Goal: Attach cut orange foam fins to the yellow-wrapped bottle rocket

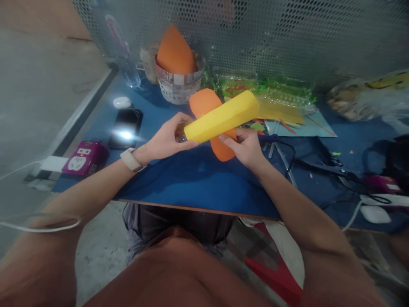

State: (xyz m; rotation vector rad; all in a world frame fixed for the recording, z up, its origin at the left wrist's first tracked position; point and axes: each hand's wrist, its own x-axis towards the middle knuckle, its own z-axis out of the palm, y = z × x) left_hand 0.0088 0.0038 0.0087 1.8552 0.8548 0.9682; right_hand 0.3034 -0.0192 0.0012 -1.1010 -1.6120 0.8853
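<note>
A yellow paper-covered tube (223,116) is held tilted above the blue table, its right end higher in the picture. At its lower left end shows a clear bottle neck (180,132), with my left hand (169,136) wrapped round it. My right hand (244,147) pinches an orange paper piece (223,149) below the tube. On the far side of the tube another rounded orange part (204,102) sticks out; whether the two parts are one piece is hidden by the tube.
Behind stands a woven paper basket (180,87) with an orange cone (175,51). A phone (125,128), white case (122,102) and purple power socket (83,157) lie left. Scissors (322,167), cables, glue sticks, paper and clear plastic containers (281,91) are right.
</note>
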